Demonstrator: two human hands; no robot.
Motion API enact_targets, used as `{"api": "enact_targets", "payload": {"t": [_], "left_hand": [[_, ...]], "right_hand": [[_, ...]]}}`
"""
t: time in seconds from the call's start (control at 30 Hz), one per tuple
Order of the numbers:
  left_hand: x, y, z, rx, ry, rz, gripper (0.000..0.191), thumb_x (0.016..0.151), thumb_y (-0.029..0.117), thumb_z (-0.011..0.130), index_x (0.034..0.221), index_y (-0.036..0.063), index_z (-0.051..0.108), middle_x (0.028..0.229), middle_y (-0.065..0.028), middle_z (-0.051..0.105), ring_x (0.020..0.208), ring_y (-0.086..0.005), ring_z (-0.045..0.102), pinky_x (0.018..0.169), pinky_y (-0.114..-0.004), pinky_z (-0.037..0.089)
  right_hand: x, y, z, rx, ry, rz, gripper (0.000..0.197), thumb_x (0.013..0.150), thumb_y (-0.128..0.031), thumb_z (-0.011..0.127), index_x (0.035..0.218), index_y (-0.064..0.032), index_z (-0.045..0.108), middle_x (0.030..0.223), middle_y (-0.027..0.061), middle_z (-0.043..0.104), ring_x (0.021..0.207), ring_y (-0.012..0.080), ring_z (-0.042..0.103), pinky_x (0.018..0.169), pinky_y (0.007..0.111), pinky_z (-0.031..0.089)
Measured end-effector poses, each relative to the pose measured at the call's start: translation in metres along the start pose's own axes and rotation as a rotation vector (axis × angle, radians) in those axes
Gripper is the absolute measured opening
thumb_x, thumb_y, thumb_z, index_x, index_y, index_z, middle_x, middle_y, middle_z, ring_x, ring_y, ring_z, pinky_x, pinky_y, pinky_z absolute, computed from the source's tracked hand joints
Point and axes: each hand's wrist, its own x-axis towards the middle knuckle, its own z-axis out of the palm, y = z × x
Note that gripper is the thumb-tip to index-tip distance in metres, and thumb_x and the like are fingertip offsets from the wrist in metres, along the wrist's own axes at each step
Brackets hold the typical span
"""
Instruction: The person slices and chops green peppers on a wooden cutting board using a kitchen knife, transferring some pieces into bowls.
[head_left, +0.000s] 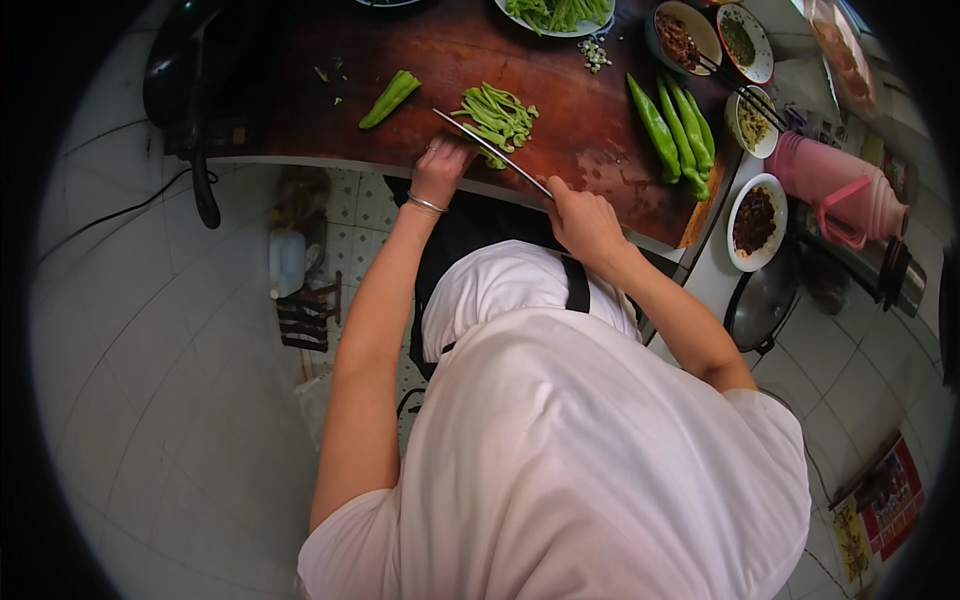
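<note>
My right hand (589, 223) is closed round the handle of a kitchen knife (495, 154), seen nearly edge-on, its blade pointing up and left over the wooden board (322, 135). Beside the blade, my left hand (444, 161) rests at the board's near edge with its fingers bent down; whether it holds a piece of pepper is hidden. Sliced green pepper (499, 116) lies in a heap just beyond the blade. To the left is a cut length of green pepper (389, 99). Several whole long green peppers (679, 135) lie at the board's right side.
At the back stands a plate of green strips (559, 15), with chopped white-green bits (594, 55) nearby. Bowls (688, 37) of ingredients, chopsticks (739, 90), an oval dish (757, 222) and a pink thermos flask (836, 187) stand right. A black pan (176, 67) is at the far left.
</note>
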Motion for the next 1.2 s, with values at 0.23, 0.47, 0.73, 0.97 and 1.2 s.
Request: {"api": "enact_targets", "payload": {"t": [0.23,0.47,0.73,0.97,1.2], "left_hand": [[0.003,0.001,-0.007,-0.001,-0.134,0.023,0.013,0.078,0.015,0.070,0.089,0.0115,0.064,0.086,-0.0048,0.062,0.088,-0.0243,0.061,0.074,-0.032,0.052],[-0.006,-0.002,-0.009,-0.020,-0.039,0.058,0.015,0.077,0.013,0.069,0.092,0.0125,0.066,0.086,-0.0031,0.062,0.089,-0.0225,0.061,0.073,-0.031,0.052],[0.002,0.001,-0.012,-0.057,-0.095,0.021,0.011,0.076,0.013,0.070,0.084,0.0119,0.064,0.082,-0.0045,0.061,0.084,-0.0228,0.061,0.072,-0.033,0.052],[-0.006,0.003,-0.012,-0.063,-0.072,-0.038,0.010,0.075,0.013,0.072,0.082,0.0117,0.064,0.081,-0.0041,0.062,0.080,-0.0229,0.061,0.072,-0.032,0.052],[0.006,0.006,-0.016,-0.091,-0.086,-0.006,0.013,0.074,0.012,0.072,0.085,0.0120,0.066,0.083,-0.0035,0.063,0.083,-0.0219,0.061,0.072,-0.032,0.051]], "right_hand": [[0.025,0.007,0.028,0.061,0.046,0.021,0.011,0.088,-0.013,0.052,0.093,-0.0067,0.044,0.068,0.0221,0.061,0.066,0.0455,0.059,0.059,0.057,0.044],[0.001,0.001,0.003,0.032,-0.005,-0.012,0.011,0.088,-0.013,0.051,0.094,-0.0062,0.045,0.069,0.0225,0.061,0.067,0.0457,0.059,0.060,0.057,0.044],[0.026,0.006,0.028,0.098,0.036,-0.002,0.012,0.087,-0.011,0.052,0.095,-0.0057,0.045,0.071,0.0228,0.062,0.069,0.0464,0.059,0.061,0.057,0.044],[0.006,0.000,0.006,0.091,-0.046,0.017,0.011,0.087,-0.012,0.052,0.094,-0.0062,0.045,0.071,0.0240,0.061,0.070,0.0463,0.059,0.062,0.057,0.044],[0.034,0.006,0.028,0.164,0.078,-0.001,0.013,0.086,-0.012,0.054,0.095,-0.0065,0.047,0.069,0.0249,0.060,0.069,0.0470,0.058,0.063,0.056,0.045]]}}
